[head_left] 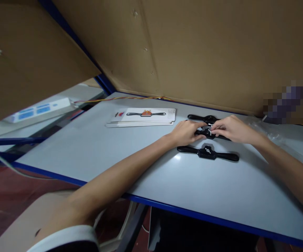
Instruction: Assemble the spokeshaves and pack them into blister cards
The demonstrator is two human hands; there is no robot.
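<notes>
- Fingers of the left hand (186, 132) curl closed over one handle of the middle black spokeshave (208, 133), right of centre in the frame.
- Right hand (232, 129) pinches at that tool's middle, fingertips apparently on a small silver screw; the view is too small to be sure.
- Second spokeshave (207, 153) lies just below, apart from both hands; a third (202, 118) lies just above.
- Printed cards (143, 117) are stacked left of the tools on the pale grey bench (101, 150).
- Cardboard panels (206, 49) wall the bench; a power strip (39, 109) sits at far left.
</notes>
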